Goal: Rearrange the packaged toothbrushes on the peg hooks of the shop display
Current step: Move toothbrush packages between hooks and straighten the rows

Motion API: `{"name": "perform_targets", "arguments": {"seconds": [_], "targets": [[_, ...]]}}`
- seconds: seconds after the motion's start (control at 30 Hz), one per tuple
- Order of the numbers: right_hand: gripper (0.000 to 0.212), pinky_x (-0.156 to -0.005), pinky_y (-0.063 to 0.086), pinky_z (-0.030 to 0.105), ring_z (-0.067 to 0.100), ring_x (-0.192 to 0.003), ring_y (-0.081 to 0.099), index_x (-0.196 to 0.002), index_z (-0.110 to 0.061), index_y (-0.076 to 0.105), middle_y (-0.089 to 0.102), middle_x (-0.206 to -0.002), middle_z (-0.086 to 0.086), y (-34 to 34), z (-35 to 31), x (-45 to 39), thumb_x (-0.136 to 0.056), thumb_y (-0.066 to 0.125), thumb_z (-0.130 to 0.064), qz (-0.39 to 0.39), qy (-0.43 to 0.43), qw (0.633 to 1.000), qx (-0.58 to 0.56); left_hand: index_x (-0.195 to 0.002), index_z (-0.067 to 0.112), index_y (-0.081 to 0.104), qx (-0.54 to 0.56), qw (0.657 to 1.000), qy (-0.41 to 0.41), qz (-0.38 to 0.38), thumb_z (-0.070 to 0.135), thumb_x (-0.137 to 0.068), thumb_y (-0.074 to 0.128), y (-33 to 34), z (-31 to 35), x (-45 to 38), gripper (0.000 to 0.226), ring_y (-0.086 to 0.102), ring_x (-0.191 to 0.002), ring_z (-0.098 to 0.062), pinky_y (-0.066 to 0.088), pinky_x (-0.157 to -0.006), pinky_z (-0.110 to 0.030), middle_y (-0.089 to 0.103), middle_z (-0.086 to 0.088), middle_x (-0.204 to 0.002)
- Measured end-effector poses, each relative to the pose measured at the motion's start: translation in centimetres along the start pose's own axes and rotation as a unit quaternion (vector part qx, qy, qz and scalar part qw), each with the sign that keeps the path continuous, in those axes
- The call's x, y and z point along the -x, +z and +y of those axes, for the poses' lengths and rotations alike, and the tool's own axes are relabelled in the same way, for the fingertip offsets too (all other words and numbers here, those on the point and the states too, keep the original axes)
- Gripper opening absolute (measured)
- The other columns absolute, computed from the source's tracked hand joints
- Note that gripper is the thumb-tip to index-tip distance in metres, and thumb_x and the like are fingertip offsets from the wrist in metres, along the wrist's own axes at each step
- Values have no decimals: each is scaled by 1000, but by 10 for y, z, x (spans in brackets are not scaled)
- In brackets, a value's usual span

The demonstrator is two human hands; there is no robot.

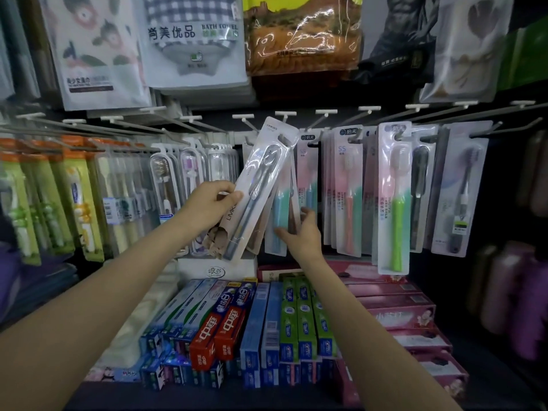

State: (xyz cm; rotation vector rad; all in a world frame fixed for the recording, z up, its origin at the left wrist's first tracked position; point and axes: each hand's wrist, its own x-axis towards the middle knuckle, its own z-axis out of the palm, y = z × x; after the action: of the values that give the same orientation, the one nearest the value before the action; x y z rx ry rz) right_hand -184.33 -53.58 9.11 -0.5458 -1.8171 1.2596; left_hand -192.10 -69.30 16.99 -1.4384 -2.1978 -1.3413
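My left hand (214, 206) grips a white packaged toothbrush with a grey brush (261, 179), held tilted with its top near the peg hooks (284, 134) in the middle of the display. A brown pack (218, 235) lies under it in the same hand. My right hand (302, 232) has spread fingers touching the lower part of a hanging pack with a blue-green brush (280, 215). More hanging packs follow to the right: pink ones (347, 188), a green-handled one (396, 200) and dark ones (462, 191).
Bagged towels (192, 40) hang above the hooks. Orange and green toothbrush packs (74, 197) and clear cases (178, 179) hang at the left. Boxes of toothpaste (267, 321) fill the shelf below, pink boxes (400, 307) at its right. Several peg hooks (444, 117) jut forward at head height.
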Motion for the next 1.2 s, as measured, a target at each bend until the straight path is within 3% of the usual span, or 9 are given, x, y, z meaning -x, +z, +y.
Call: {"name": "perform_targets", "arguments": {"seconds": [0.1,0.3,0.43,0.53,0.67,0.83,1.0,1.1,1.2], "targets": [[59,-84,37,20,24,-118,49,-131,-7,34,49,-126,11,3,-6,1,-82,67,-8,22,-5,999,23,-92,-6,60,-2,1000,1,-5,20,-94,50,-1,0,1,28,52,-76,-22,38,-68,-28,59,-26,-86],[55,-86,44,25,21,-109,53,-133,-7,33,49,-125,9,-20,-4,5,-86,62,-8,15,-46,995,90,-94,1,62,-6,1000,14,-1,19,-94,49,-1,0,0,22,49,-64,-7,37,-59,-23,56,2,-72],[67,-86,47,33,20,-100,52,-139,-16,27,39,-126,1,-41,-9,8,-82,63,-11,33,-130,977,165,-94,-1,62,4,1000,14,1,20,-95,49,1,-2,1,25,54,-74,-17,39,-64,-24,62,-12,-85],[59,-82,49,37,23,-88,51,-136,-18,34,32,-117,2,-47,-12,14,-83,59,-10,55,-184,949,248,-91,3,61,10,1000,8,-4,20,-95,49,2,-2,1,21,52,-72,-16,38,-63,-24,59,-7,-79],[32,-90,48,40,28,-101,49,-111,-1,51,35,-125,15,-48,-9,14,-83,62,-9,83,-189,927,312,-91,5,61,15,1000,-1,-8,22,-95,49,0,-2,1,21,53,-75,-13,39,-66,-26,59,-2,-80],[32,-96,40,36,30,-118,41,-112,3,53,39,-130,17,-54,-18,16,-85,59,-12,90,-226,898,366,-88,0,59,11,1000,5,-14,21,-95,49,1,0,3,25,46,-65,-15,33,-59,-24,51,-2,-67],[45,-56,42,26,23,-73,56,-131,-14,40,60,-94,7,-67,-39,22,-88,53,-8,4,-244,886,395,-93,-1,60,7,1000,-9,-8,23,-95,48,1,-2,2,26,59,-89,-35,40,-68,-30,62,-25,-96],[46,-71,48,29,17,-81,53,-126,-18,45,57,-102,0,-81,-46,26,-83,59,-11,-81,-162,921,346,-94,-3,60,11,1000,-13,-9,22,-94,49,3,-2,1,27,58,-88,-33,41,-70,-28,62,-22,-94],[43,-63,40,23,16,-84,51,-121,-17,50,55,-103,3,-98,-41,32,-80,63,-13,-93,-101,939,317,-93,-1,59,23,1000,-17,-4,21,-95,48,8,3,5,25,49,-72,-14,34,-60,-21,55,-6,-78]]}}
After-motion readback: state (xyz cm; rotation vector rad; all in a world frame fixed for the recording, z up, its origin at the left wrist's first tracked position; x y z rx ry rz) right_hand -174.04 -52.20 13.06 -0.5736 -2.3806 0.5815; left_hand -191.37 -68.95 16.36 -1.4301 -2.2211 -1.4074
